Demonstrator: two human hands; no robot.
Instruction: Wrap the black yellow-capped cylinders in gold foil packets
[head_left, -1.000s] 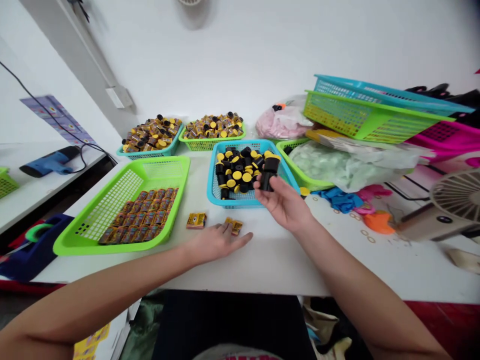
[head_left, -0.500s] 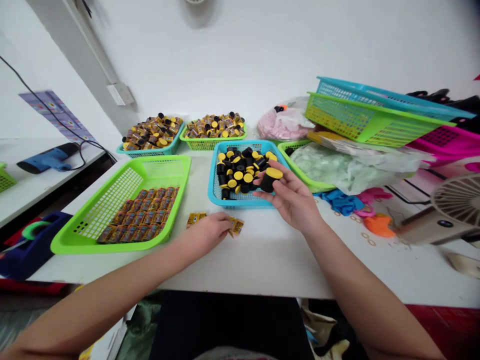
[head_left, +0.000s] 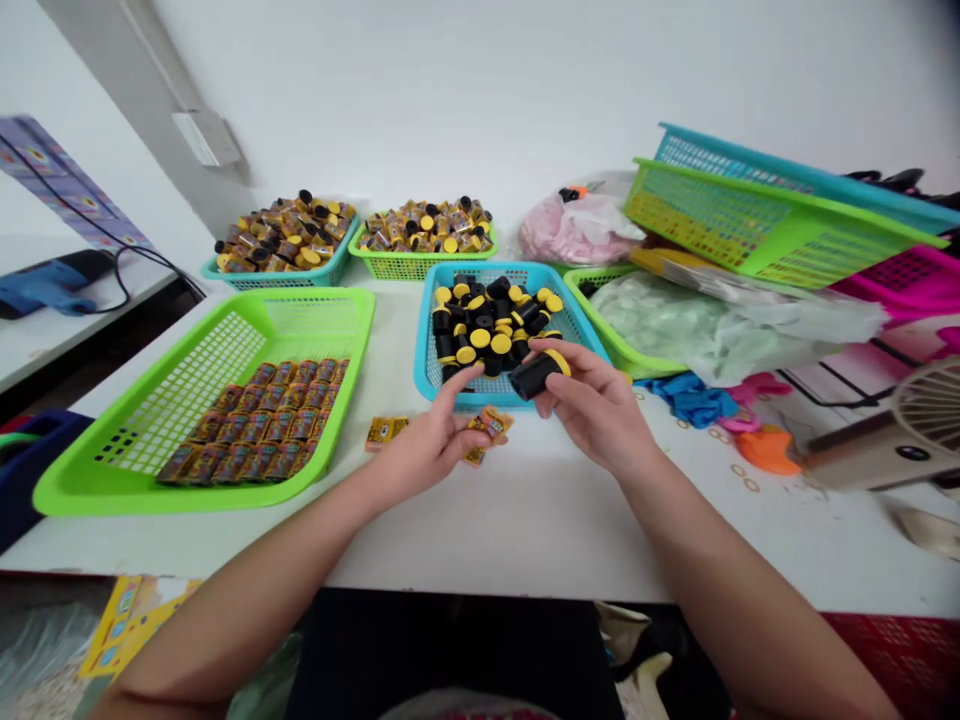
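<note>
My left hand point(head_left: 433, 440) pinches a small yellow printed sleeve point(head_left: 491, 422) just above the white table. In my right hand point(head_left: 596, 400) is a black canister with a yellow lid point(head_left: 538, 376), tilted on its side with the lid toward the upper right. A small gap separates sleeve and canister. Behind them a blue basket point(head_left: 427, 385) holds black canisters with yellow lids. Flat yellow printed sleeves point(head_left: 386, 431) lie on the table beside my left hand, one partly hidden under it. Rows of wrapped canisters point(head_left: 259, 425) lie in the large green basket point(head_left: 360, 350) at the left.
Two baskets of wrapped canisters stand at the back, a teal one point(head_left: 341, 262) and a green one point(head_left: 424, 265). To the right are stacked baskets point(head_left: 720, 220), plastic bags point(head_left: 660, 315), balloons point(head_left: 769, 450) and a fan point(head_left: 885, 430). A blue tool point(head_left: 56, 285) lies far left.
My left hand has lifted a sleeve off the table and turned toward the canister. My right hand has tipped the canister from near upright onto its side. The view has shifted slightly.
</note>
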